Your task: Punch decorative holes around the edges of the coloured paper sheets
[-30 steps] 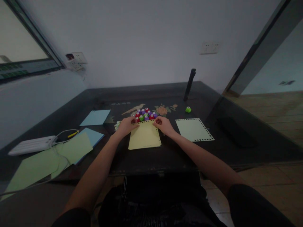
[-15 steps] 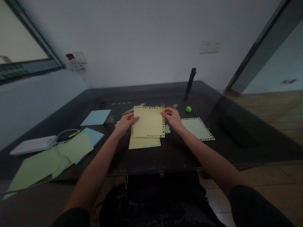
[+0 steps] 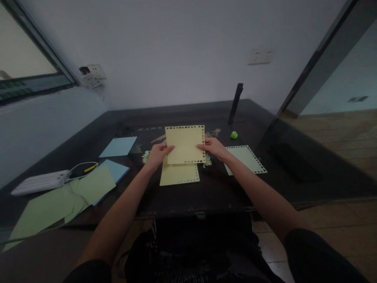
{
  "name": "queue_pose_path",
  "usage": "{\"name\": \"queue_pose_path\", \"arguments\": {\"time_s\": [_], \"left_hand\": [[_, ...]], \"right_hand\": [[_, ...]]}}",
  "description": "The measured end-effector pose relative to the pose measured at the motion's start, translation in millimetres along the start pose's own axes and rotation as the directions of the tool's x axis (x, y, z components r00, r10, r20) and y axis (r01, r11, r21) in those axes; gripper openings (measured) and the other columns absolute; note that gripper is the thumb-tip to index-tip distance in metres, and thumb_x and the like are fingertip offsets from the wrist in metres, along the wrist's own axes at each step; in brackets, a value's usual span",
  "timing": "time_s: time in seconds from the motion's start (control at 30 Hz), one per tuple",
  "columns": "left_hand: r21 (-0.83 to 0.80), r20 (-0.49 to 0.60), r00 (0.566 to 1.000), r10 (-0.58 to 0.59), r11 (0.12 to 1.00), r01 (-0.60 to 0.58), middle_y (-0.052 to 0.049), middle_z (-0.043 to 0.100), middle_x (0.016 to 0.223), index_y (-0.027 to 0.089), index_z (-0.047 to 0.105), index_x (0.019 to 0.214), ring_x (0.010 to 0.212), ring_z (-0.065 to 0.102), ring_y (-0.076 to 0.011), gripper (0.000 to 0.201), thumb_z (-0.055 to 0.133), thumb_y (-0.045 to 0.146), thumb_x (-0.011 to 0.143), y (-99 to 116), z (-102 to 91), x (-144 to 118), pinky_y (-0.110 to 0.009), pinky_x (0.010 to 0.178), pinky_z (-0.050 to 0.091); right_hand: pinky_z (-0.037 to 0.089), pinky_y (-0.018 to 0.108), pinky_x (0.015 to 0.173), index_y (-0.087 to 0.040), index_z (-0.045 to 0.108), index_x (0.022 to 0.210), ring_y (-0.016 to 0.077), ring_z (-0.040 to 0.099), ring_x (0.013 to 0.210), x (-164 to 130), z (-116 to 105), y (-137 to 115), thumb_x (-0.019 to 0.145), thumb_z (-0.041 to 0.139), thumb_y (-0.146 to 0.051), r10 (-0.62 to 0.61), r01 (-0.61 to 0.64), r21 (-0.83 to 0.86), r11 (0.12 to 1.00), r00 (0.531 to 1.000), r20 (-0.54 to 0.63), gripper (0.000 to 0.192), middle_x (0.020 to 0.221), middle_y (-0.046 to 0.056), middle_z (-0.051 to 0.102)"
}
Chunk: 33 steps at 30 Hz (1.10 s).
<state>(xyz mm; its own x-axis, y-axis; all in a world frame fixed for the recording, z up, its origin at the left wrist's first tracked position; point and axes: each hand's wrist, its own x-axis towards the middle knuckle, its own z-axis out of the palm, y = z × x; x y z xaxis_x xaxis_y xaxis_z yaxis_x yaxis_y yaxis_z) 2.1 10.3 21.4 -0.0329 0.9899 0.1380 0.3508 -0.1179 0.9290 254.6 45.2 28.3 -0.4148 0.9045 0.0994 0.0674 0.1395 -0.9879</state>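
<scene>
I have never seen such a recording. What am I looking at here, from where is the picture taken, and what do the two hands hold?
No machine here: a person's bare hands, filmed by a camera worn on the head, looking down. The left hand and right hand hold up a yellow sheet with punched edges. Under it, on the dark table, lies another yellow sheet. Nearby are a pale green sheet, blue sheets, a small green punch and a white device with a cable.

A sheet is held up between the left hand and right hand, above another sheet on the table. A third sheet lies right of them, a punch behind it, and papers lie far left.
</scene>
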Motion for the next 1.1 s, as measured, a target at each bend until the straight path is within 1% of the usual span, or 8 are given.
{"name": "queue_pose_path", "arguments": {"time_s": [0.07, 0.17, 0.53, 0.67, 0.73, 0.8, 0.93, 1.1], "left_hand": [[-0.041, -0.005, 1.0, -0.016, 0.999, 0.016, -0.007, 0.07, 0.076, 0.01, 0.068, 0.086, 0.065, 0.061, -0.017, 0.038, 0.065, 0.044, 0.07, -1, 0.1, 0, -0.027, 0.056, 0.046], [-0.064, -0.003, 1.0, -0.004, 0.998, 0.004, -0.007, 0.07, 0.076, 0.01, 0.068, 0.086, 0.066, 0.062, -0.0176, 0.039, 0.066, 0.046, 0.069, 0, 0.2, 0, -0.026, 0.057, 0.046], [-0.054, -0.029, 0.999, 0.017, 0.998, -0.018, -0.007, 0.071, 0.079, 0.012, 0.069, 0.086, 0.067, 0.062, -0.018, 0.04, 0.066, 0.048, 0.07, -3, 4.1, 1, -0.027, 0.06, 0.048], [-0.03, -0.158, 0.981, 0.114, 0.992, -0.121, -0.009, 0.07, 0.082, 0.011, 0.067, 0.086, 0.074, 0.064, -0.0173, 0.042, 0.053, 0.05, 0.079, -3, -13.2, 10, -0.029, 0.071, 0.05], [0.081, -0.243, 0.959, 0.145, 0.988, -0.129, -0.009, 0.07, 0.084, 0.012, 0.065, 0.09, 0.078, 0.064, -0.0173, 0.038, 0.05, 0.046, 0.081, -8, -25.5, 16, -0.029, 0.075, 0.049], [0.286, -0.28, 0.944, 0.175, 0.954, -0.092, -0.009, 0.07, 0.087, 0.013, 0.065, 0.093, 0.082, 0.064, -0.0177, 0.031, 0.051, 0.038, 0.082, -17, -34.8, 20, -0.029, 0.078, 0.048], [0.657, -0.215, 0.951, 0.222, 0.754, -0.027, -0.008, 0.069, 0.101, 0.017, 0.065, 0.102, 0.095, 0.061, -0.0214, 0.028, 0.05, 0.029, 0.082, -36, -37.1, 26, -0.034, 0.087, 0.044], [0.809, -0.126, 0.967, 0.223, 0.587, -0.03, -0.01, 0.063, 0.116, 0.02, 0.063, 0.113, 0.107, 0.055, -0.0283, 0.035, 0.049, 0.034, 0.084, -42, -26.0, 25, -0.04, 0.089, 0.042]], "right_hand": [[0.043, 0.026, 0.056, -0.014, 0.068, 0.076, 0.0121, 0.055, 0.06, 0, 0, 3, 0.065, 0.072, -0.033, 0.027, -0.026, -0.005, 1.0, 0.999, 0.037, 0.022, 0.074, 0.006, 0.067], [0.042, 0.026, 0.053, -0.014, 0.068, 0.07, 0.0119, 0.054, 0.056, 0, 0, 6, 0.065, 0.073, -0.033, 0.027, -0.027, -0.068, 0.997, 1.0, 0.003, 0.02, 0.069, 0.006, 0.067], [0.047, 0.028, 0.057, -0.013, 0.069, 0.074, 0.0144, 0.057, 0.061, 2, -2, 11, 0.064, 0.072, -0.028, 0.008, -0.004, -0.078, 0.997, 0.999, 0.049, 0.019, 0.07, 0.006, 0.068], [0.047, 0.029, 0.058, -0.012, 0.068, 0.072, 0.0149, 0.058, 0.061, 3, -5, 12, 0.065, 0.071, -0.027, 0.032, -0.036, -0.092, 0.995, 0.999, -0.043, 0.017, 0.07, 0.007, 0.068], [0.049, 0.031, 0.062, -0.012, 0.068, 0.076, 0.0165, 0.06, 0.067, 5, -7, 12, 0.066, 0.07, -0.025, 0.033, -0.041, -0.066, 0.997, 0.994, -0.107, 0.017, 0.077, 0.008, 0.069], [0.05, 0.032, 0.068, -0.012, 0.068, 0.082, 0.0183, 0.063, 0.074, 7, -10, 12, 0.067, 0.068, -0.021, 0.025, -0.03, -0.027, 0.999, 0.985, -0.168, 0.018, 0.084, 0.009, 0.07], [0.051, 0.035, 0.074, -0.011, 0.067, 0.087, 0.0212, 0.065, 0.081, 10, -17, 15, 0.067, 0.066, -0.02, 0.025, -0.018, 0.027, 0.999, 0.968, -0.251, 0.022, 0.094, 0.011, 0.071], [0.051, 0.036, 0.075, -0.013, 0.067, 0.088, 0.0223, 0.065, 0.083, 12, -21, 20, 0.065, 0.068, -0.02, 0.02, -0.005, 0.06, 0.998, 0.966, -0.256, 0.024, 0.096, 0.01, 0.071]]}}
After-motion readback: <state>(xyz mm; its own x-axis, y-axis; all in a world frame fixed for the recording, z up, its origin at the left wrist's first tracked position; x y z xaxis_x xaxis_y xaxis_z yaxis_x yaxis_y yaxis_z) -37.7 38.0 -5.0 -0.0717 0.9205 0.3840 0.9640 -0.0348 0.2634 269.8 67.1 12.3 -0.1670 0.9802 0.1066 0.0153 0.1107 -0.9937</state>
